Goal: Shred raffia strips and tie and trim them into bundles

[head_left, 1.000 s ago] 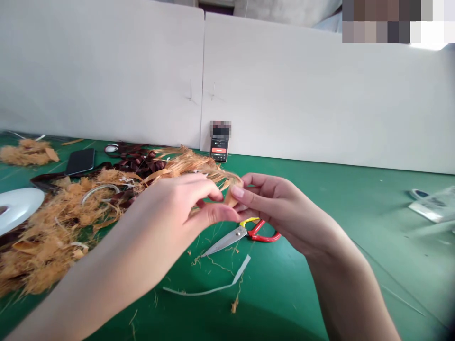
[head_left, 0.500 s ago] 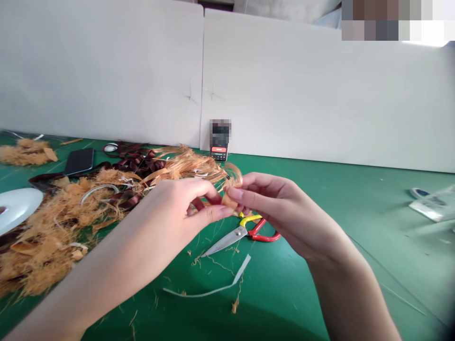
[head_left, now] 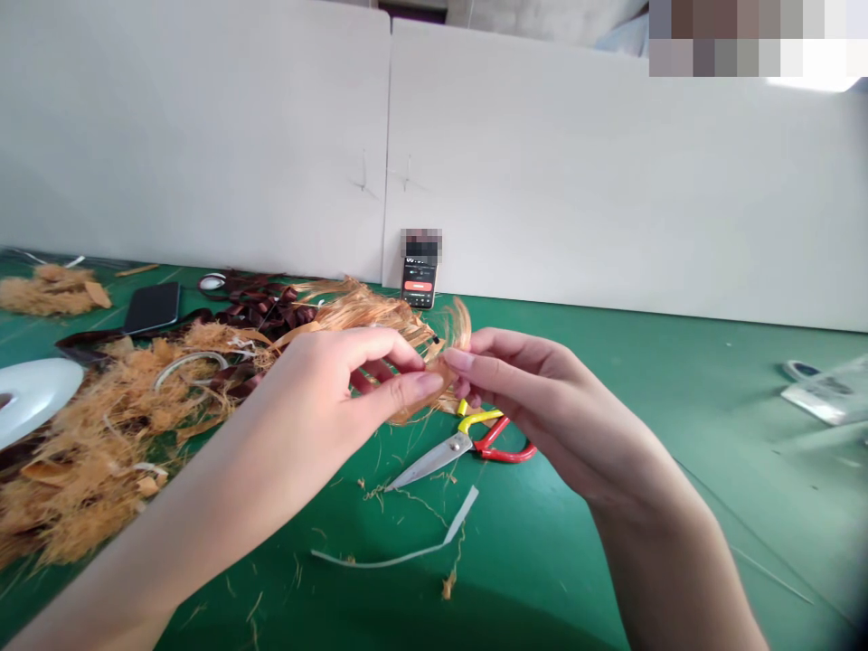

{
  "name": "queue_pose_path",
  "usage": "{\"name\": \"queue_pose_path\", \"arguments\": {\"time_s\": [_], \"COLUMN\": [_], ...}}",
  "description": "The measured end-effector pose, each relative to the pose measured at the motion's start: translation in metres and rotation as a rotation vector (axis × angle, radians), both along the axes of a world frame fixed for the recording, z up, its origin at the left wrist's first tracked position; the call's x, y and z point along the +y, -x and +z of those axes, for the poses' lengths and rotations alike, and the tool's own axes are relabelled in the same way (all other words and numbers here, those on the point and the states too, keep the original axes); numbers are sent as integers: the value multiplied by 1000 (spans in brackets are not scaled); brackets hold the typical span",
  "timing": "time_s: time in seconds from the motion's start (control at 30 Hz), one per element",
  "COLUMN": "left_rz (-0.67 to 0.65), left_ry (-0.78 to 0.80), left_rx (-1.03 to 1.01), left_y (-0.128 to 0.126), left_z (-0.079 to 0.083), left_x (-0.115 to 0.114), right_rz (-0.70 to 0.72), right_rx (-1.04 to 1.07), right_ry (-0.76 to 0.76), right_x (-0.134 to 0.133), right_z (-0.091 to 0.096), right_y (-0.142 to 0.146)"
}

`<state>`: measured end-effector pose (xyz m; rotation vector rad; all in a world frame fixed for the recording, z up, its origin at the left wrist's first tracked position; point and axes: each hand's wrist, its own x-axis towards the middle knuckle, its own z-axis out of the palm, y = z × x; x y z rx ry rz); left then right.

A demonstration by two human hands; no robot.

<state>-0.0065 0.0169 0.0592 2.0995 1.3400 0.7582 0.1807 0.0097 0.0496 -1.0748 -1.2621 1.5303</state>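
Head view: a tuft of orange-tan plant fibre (head_left: 372, 315) is held above a green work mat (head_left: 678, 371), its loose strands fanned back toward the far side, with a thin curl rising at the right and a ragged lock hanging below. Its gathered part is pinched near the middle of the view, between the left hand (head_left: 318, 407) and the right hand (head_left: 535, 398). The left thumb and curled fingers (head_left: 413, 389) are nearly closed on the fibre, and the right fingertips (head_left: 461, 360) press it from the opposite side, so that almost no gap is left between the hands. Just beneath them, red-and-yellow-handled scissors (head_left: 461, 445) lie on the mat, blades pointing left, with a white strip (head_left: 407, 556) and stray fibres nearer the wearer. A large heap of shredded fibre (head_left: 88, 461) is spread to the left, mixed with dark brown ribbon-like strips (head_left: 264, 312) and a loop of white strip (head_left: 190, 359). A white dish (head_left: 31, 389) is seen at the left edge, and a black smartphone (head_left: 152, 307) lies flat beyond the heap. A second phone (head_left: 419, 289) is propped upright against white partition boards (head_left: 542, 163), while a clear plastic packet (head_left: 824, 400) lies far right
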Motion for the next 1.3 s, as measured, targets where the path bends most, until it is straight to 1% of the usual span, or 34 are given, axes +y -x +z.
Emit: {"name": "queue_pose_path", "arguments": {"time_s": [0.17,0.27,0.33,0.47,0.73,0.9,0.97,1.03,1.13,1.2,1.23,1.3], "left_rz": [-6,-9,-9,-27,-16,-13,-14,-26,-63,-102,-118,-137], "left_ry": [5,-1,9,23,-5,20,6,-18,-23,-8,0,7], "left_rx": [-38,-39,-22,40,39,58,58,64,82,92,96,101], "left_y": [-1,-1,0,-1,-3,0,1,2,4,4,4,3], "left_z": [2,1,1,1,4,4,2,0,-3,-4,-4,-3], "left_x": [0,0,-1,-4,-6,-4,-2,0,2,1,1,-1], "right_rz": [-14,13,26,-6,-8,-51,-101,-190,-295,-364,-429,-611], "right_rx": [-65,-101,-114,-141,-140,-108,-106,-133,-208,-270,-296,-333], "right_ry": [-6,-7,-22,-59,-21,-2,-24,-125,-387,-532,-589,-683], "right_x": [0,-1,-2,-2,-2,-3,-2,-1,2,4,5,9], "right_z": [1,3,5,6,5,4,3,2,-1,-4,-6,-9], "right_y": [-1,-1,0,3,3,1,1,3,4,2,-1,-7]}}
